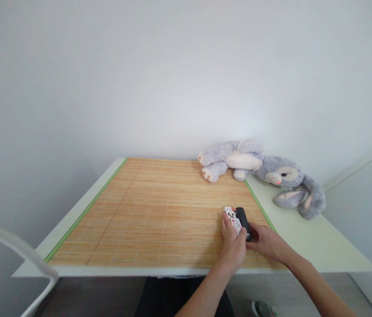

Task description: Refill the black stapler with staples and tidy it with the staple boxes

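Note:
My left hand [233, 248] is wrapped around a small white box [233, 216] with red and dark print, held low over the right part of the bamboo mat [152, 211]. Right beside the box is a black stapler [243, 219], its long dark body pointing away from me. The fingers of my right hand [267, 241] close on the stapler's near end from the right. My left thumb also reaches toward that end. The undersides of both items are hidden, so I cannot tell whether they rest on the mat.
A grey plush rabbit [248, 163] lies on its side along the table's back right, partly over the mat. The white table [318, 246] ends at a front edge near my lap. A white curved tube [23, 248] stands at left. A bottle [263, 309] is on the floor.

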`<state>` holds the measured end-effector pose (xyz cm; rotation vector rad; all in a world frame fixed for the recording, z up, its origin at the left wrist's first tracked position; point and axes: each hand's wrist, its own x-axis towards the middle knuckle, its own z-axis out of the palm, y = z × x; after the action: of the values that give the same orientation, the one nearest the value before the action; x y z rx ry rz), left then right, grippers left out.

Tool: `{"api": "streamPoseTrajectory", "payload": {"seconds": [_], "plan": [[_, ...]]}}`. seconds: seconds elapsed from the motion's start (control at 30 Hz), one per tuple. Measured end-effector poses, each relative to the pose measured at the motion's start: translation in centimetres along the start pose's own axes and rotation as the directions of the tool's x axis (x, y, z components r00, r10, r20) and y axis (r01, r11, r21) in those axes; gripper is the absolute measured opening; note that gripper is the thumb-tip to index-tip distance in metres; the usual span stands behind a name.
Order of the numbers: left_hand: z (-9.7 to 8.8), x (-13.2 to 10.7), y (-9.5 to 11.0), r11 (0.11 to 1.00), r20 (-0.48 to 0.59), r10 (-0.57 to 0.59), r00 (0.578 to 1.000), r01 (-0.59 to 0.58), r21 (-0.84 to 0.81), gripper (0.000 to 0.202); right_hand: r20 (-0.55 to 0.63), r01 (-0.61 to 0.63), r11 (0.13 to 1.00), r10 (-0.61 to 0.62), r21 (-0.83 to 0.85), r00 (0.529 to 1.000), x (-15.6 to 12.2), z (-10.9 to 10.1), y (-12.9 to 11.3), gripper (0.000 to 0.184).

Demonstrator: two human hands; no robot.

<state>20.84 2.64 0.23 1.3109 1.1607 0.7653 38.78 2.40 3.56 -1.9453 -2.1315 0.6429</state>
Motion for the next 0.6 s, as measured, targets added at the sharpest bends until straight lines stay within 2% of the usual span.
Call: {"api": "streamPoseTrajectory", "payload": {"seconds": [0.1,0.17,0.23,0.3,0.4,0.6], "plan": [[-4.4,-0.5,-0.8,0.950,0.051,0.202,0.978,-0.208,0.232,0.073,-0.099,-0.019,0.998,0.025,0.065,0.995,-1.1,1.6,1.2,0.052],[-7.4,-0.5,-1.0,0.820,0.072,0.349,0.934,-0.342,0.459,0.065,-0.154,-0.024,0.994,0.039,0.102,0.987,-1.9,2.6,1.6,0.065],[-9.3,-0.1,-1.0,0.718,0.128,0.406,0.905,-0.402,0.569,0.060,-0.179,-0.021,0.992,0.043,0.125,0.983,-2.3,3.2,1.6,0.067],[-9.9,0.4,-0.8,0.681,0.162,0.417,0.894,-0.426,0.595,0.058,-0.173,-0.012,0.991,0.035,0.135,0.984,-2.3,3.6,1.4,0.061],[-9.3,1.0,-0.7,0.659,0.181,0.423,0.888,-0.439,0.611,0.059,-0.146,-0.005,0.993,0.022,0.120,0.989,-1.9,3.8,1.3,0.053],[-8.3,1.4,-0.9,0.631,0.184,0.438,0.880,-0.447,0.635,0.055,-0.124,0.000,0.998,0.008,0.070,0.992,-1.0,3.9,2.0,0.053]]}}
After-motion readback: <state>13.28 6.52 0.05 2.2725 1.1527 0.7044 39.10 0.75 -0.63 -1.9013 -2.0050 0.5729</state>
